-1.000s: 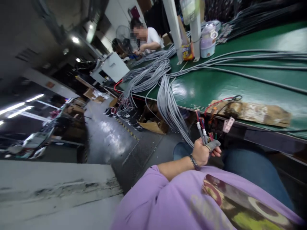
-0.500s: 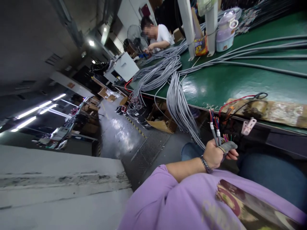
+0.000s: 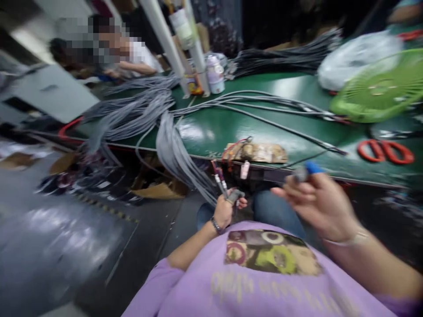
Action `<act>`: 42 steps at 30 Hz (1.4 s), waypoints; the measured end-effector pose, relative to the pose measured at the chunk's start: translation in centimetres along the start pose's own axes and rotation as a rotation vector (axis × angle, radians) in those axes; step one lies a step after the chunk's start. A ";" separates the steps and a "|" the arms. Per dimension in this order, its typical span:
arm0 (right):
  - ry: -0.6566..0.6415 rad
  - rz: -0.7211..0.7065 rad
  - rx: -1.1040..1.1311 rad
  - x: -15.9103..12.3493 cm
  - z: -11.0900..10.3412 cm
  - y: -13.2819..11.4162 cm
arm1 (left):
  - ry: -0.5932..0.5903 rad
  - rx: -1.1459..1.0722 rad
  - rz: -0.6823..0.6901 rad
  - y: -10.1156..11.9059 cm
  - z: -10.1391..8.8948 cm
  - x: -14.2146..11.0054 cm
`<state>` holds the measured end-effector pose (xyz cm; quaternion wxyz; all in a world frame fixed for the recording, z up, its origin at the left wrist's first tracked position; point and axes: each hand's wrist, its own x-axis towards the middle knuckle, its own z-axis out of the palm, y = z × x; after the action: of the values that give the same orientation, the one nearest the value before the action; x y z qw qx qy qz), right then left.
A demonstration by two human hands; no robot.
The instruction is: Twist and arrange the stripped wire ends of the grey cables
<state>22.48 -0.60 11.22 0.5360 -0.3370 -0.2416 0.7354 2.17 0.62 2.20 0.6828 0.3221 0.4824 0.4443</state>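
My left hand [image 3: 225, 210], a grey cover on its thumb, is closed round the ends of grey cables [image 3: 224, 189] above my lap. Stripped coloured wires stick up from those ends. To the right, my right hand [image 3: 317, 198] is raised in front of the table edge, smeared by motion. It wears a blue finger cover [image 3: 313, 168] and a grey one, and its fingers look bent. Whether it holds anything is unclear. A thick bundle of grey cables [image 3: 175, 149] hangs off the table towards my left hand.
On the green table [image 3: 231, 125] lie coiled grey cables [image 3: 139, 108], red-handled scissors [image 3: 386, 152], a green basket [image 3: 380, 88], a plastic bag [image 3: 357, 59] and a lilac bottle [image 3: 215, 75]. A taped board [image 3: 264, 153] sits at the front edge. A co-worker [image 3: 139, 57] sits at far left.
The view has swung to the right, bringing my right hand, the scissors and the basket into sight. My left hand still grips the cables.
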 end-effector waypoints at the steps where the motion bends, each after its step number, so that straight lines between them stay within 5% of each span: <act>1: 0.027 0.012 0.044 -0.3 -0.3 0.3 | -0.017 0.018 0.009 0.0 0.1 0.0; 7: 0.079 0.190 0.283 1.4 -0.9 3.9 | -0.083 0.099 0.036 -0.1 0.4 -0.2; 17: 0.099 0.219 0.281 1.4 -0.5 3.9 | -0.094 0.158 0.034 -0.2 0.7 -0.2; 22: 0.103 0.143 -0.070 1.4 -0.9 5.5 | -0.101 0.180 0.060 0.2 1.0 -0.3; 26: -0.071 -0.015 -0.490 1.7 -0.5 6.7 | -0.177 0.247 0.130 0.2 0.6 -0.3; 38: -0.209 -0.441 -1.087 3.9 0.9 6.6 | -0.336 0.453 0.165 -0.5 -0.4 -0.3; 42: -0.312 -0.469 -1.168 4.0 0.5 6.8 | -0.349 0.473 0.251 0.6 -0.2 -0.5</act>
<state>17.08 1.11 5.70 0.3695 -0.4006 -0.7440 0.3866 1.71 0.37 2.85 0.6011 0.6003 0.4045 0.3386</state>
